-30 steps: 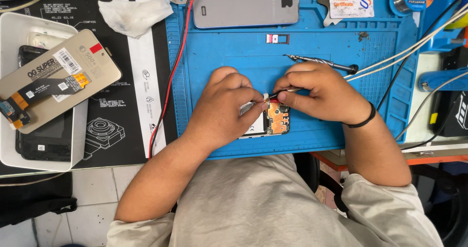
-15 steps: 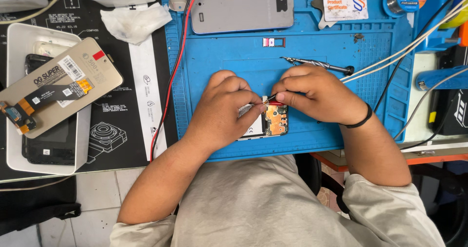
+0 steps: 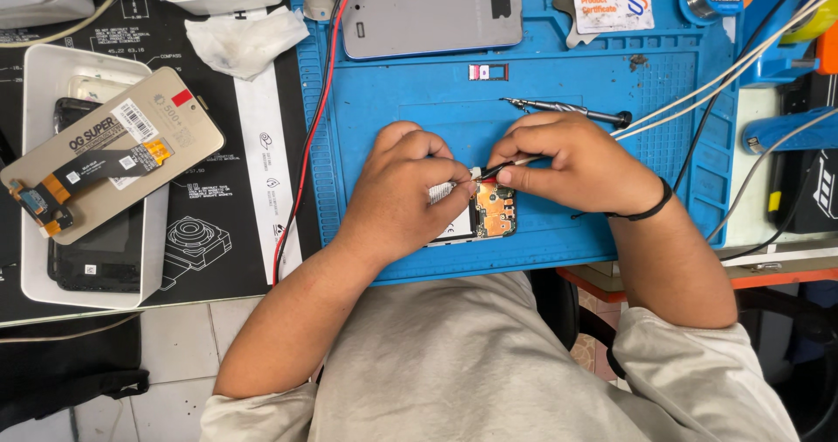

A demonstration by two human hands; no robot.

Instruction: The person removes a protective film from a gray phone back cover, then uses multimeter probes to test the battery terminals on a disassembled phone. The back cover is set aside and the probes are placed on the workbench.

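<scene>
At frame centre, on the blue mat [image 3: 541,84], the left hand [image 3: 397,189] presses down on the opened phone [image 3: 489,211]; the right hand [image 3: 572,163] pinches what looks like tweezers [image 3: 502,170] over it.

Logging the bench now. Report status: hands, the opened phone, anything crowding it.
Left hand pressing down on opened phone. Right hand pinching thin tool at its top edge. Screwdriver lying just behind; nothing blocking.

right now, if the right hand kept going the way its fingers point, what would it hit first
The right hand points across the mat toward the left hand. It would probably meet the left hand's fingertips first, above the opened phone; depth is unclear.
</scene>
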